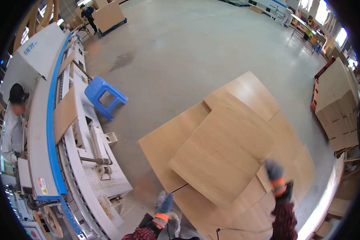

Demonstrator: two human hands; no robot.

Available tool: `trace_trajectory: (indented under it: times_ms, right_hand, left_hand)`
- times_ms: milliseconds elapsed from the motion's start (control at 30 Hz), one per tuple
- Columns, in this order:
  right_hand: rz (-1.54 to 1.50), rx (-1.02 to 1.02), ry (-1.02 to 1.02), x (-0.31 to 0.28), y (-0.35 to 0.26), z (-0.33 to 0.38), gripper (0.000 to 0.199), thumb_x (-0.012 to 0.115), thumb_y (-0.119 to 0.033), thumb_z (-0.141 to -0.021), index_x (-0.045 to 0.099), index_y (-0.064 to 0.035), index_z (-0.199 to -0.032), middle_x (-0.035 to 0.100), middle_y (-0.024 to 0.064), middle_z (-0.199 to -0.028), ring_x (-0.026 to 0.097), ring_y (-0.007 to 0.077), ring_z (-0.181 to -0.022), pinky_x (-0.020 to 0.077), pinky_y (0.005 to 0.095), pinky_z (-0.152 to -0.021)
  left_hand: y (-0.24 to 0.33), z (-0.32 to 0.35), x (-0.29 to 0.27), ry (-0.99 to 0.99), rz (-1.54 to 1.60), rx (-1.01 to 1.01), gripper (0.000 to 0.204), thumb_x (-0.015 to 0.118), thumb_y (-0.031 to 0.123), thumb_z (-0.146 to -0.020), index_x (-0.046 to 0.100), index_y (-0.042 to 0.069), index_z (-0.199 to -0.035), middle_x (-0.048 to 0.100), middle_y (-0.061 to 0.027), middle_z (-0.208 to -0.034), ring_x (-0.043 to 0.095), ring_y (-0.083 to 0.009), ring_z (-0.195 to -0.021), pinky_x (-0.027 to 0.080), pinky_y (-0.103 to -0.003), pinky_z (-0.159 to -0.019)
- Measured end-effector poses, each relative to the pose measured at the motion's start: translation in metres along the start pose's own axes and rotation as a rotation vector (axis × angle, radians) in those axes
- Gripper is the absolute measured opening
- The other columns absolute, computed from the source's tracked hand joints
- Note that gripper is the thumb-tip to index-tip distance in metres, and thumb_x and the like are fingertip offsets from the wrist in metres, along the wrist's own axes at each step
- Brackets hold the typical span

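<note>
A square light-brown wood panel [224, 148] lies askew on top of several larger overlapping panels [168, 140] low in front of me. My left hand [164, 203], in a grey-blue glove with an orange cuff, is beside the near left edge of the lower panels. Its fingers look stretched out, and nothing shows in them. My right hand [274, 171], gloved the same way, is at the right corner of the top panel. Motion blur smears its fingers, so whether it grips that corner is unclear.
A long white machine with a blue rail [52, 120] runs along the left, carrying a panel [66, 114]. Behind it stands a person [14, 124]. A blue plastic stool [104, 96] stands beside it. Stacked boards [336, 108] are at right; two more people are far off.
</note>
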State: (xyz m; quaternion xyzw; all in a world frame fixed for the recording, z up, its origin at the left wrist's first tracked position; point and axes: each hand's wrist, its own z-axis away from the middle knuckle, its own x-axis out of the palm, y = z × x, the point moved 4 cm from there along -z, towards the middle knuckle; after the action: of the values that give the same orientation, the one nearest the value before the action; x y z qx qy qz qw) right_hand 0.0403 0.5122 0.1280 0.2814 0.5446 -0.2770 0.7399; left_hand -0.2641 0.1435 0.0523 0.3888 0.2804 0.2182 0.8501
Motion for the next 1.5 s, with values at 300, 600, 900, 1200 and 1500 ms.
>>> trace_trajectory:
  times_ms: [300,600,900,1200,1500]
  right_hand:
    - [-0.151,0.490,0.451,-0.025,-0.046,-0.120,0.055,0.036,-0.046,-0.082,0.049,-0.0032,-0.114,0.049,0.0163,-0.117,0.042,0.0301,-0.112,0.0272,0.0393,-0.096]
    - [-0.805,0.377,-0.082,0.022,-0.202,-0.007,0.056,0.047,-0.050,-0.080,0.055,0.0050,-0.084,0.056,0.0218,-0.072,0.050,0.0381,-0.064,0.0376,0.0453,-0.056]
    - [-1.372,-0.070,-0.412,-0.012,-0.459,0.118,0.034,0.055,-0.028,-0.083,0.056,0.0002,-0.064,0.047,-0.0001,-0.054,0.044,0.0073,-0.054,0.0349,0.0267,-0.046]
    - [-1.568,-0.060,-0.547,-0.054,-0.592,0.141,0.031,0.054,-0.031,-0.082,0.057,-0.0012,-0.073,0.051,-0.0012,-0.063,0.044,0.0098,-0.059,0.0374,0.0289,-0.053]
    - [-1.843,-0.322,-0.629,0.001,-0.589,-0.027,0.027,0.049,-0.029,-0.085,0.059,-0.0040,-0.085,0.056,-0.0003,-0.080,0.050,0.0102,-0.071,0.0408,0.0253,-0.065]
  left_hand:
    - [0.000,0.019,0.068,0.043,0.154,-0.104,0.046,0.061,0.040,-0.075,0.054,-0.001,-0.095,0.059,-0.0085,-0.086,0.054,-0.0169,-0.081,0.042,-0.032,-0.072]
    - [-0.040,0.137,-0.133,0.675,0.288,-0.243,0.053,0.058,0.050,-0.069,0.059,0.003,-0.094,0.062,-0.0139,-0.082,0.057,-0.0292,-0.085,0.042,-0.038,-0.074]
    - [-0.045,0.323,-0.266,1.219,-0.850,-0.231,0.062,0.055,0.043,-0.071,0.043,-0.002,-0.112,0.039,-0.0265,-0.115,0.038,-0.0423,-0.106,0.032,-0.049,-0.089]
    - [-0.093,0.275,-0.296,0.995,-0.833,0.054,0.056,0.048,0.035,-0.074,0.040,-0.003,-0.114,0.036,-0.0251,-0.120,0.032,-0.0415,-0.113,0.022,-0.050,-0.097]
    - [-0.056,0.179,-0.349,1.082,-0.893,0.170,0.054,0.044,0.033,-0.078,0.039,-0.004,-0.117,0.035,-0.0253,-0.122,0.031,-0.0407,-0.115,0.022,-0.048,-0.098]
